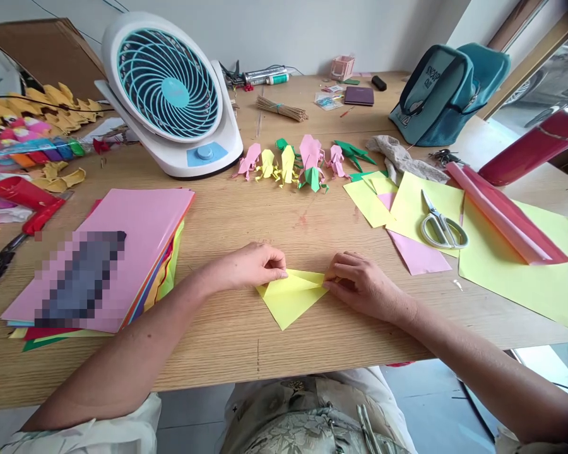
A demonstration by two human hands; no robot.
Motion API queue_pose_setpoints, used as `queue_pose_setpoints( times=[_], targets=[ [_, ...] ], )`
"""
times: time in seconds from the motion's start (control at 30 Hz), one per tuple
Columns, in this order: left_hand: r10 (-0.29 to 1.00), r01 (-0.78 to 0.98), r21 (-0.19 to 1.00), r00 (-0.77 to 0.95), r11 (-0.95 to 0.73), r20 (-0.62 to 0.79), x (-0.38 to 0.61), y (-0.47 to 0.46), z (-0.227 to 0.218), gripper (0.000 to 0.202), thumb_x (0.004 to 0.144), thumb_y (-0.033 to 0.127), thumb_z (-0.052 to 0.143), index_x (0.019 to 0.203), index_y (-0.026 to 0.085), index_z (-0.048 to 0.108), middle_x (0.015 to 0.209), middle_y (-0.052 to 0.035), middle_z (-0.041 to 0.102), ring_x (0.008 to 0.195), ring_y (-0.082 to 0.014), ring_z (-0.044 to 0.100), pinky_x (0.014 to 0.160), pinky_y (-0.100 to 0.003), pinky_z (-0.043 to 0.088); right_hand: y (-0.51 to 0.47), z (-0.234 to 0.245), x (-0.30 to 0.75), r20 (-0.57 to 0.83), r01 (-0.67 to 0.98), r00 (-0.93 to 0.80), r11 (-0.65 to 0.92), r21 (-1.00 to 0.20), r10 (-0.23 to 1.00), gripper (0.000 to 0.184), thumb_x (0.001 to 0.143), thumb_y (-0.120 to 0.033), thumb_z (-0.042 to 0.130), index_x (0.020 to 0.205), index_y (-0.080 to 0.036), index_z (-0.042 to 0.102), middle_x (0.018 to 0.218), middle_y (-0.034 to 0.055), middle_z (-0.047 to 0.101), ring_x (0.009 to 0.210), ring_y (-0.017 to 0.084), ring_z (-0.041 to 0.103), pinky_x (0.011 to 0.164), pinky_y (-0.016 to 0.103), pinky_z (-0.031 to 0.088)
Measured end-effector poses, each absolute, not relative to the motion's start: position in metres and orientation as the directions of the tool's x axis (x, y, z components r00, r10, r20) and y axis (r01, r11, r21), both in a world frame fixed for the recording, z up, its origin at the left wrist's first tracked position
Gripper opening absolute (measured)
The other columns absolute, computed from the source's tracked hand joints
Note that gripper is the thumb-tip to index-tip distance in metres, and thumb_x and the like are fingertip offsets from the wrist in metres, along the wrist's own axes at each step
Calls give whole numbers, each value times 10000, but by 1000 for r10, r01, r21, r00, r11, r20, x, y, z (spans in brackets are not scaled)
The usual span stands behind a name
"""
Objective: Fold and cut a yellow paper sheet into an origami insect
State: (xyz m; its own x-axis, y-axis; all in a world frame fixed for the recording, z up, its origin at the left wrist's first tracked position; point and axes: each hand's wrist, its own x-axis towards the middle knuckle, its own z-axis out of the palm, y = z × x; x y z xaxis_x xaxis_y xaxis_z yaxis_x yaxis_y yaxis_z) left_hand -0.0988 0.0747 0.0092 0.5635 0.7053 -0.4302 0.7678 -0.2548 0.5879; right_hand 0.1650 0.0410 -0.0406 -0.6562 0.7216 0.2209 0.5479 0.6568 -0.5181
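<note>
A yellow sheet of paper (291,297), partly folded into a pointed shape, lies on the wooden table (274,221) near its front edge. My left hand (250,266) pinches the paper's upper left corner with closed fingers. My right hand (360,280) pinches its upper right corner, fingers pressed together on the fold. A row of folded paper figures (296,162) in pink, yellow and green stands farther back at the centre.
A stack of coloured sheets (118,252) lies at the left, a white and teal fan (170,94) behind it. Scissors (441,224) rest on yellow and pink sheets at the right. A teal bag (447,88) and red rolled paper (506,214) sit at the far right.
</note>
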Motion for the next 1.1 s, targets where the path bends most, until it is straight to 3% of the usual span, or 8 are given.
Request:
queue_pose_setpoints(
  times=[0.23,0.43,0.9,1.1],
  targets=[
    [714,769,575,566,-278,-411,-99,76,5,220,841,352,542,707,183,586,774,-2,648,738,-151,574,665,-254,375,41,-42,162,231,566,-632,645,-514,740,132,932,-214,565,817,-175,618,795,40,587,747,165,510,717,309,402],
    [798,821,483,497,-304,-342,-98,73,6,224,852,331,538,690,184,588,844,-16,633,767,-160,572,678,-273,375,41,-42,161,209,578,-624,625,-524,753,122,928,-229,575,830,-176,624,809,41,588,755,168,524,726,315,404],
    [809,816,483,498,-317,-311,-102,76,0,198,852,296,544,698,183,593,820,-14,620,766,-158,574,693,-285,377,40,-41,161,160,625,-546,527,-576,822,132,928,-230,567,813,-184,614,810,31,573,707,142,531,665,281,409],
    [827,798,494,508,-346,-241,-101,74,-2,189,844,222,525,666,173,564,849,-15,583,727,-132,547,670,-271,375,40,-38,162,176,652,-532,533,-540,828,137,910,-193,578,774,-187,593,763,24,565,687,146,508,648,284,389]
  ],
)
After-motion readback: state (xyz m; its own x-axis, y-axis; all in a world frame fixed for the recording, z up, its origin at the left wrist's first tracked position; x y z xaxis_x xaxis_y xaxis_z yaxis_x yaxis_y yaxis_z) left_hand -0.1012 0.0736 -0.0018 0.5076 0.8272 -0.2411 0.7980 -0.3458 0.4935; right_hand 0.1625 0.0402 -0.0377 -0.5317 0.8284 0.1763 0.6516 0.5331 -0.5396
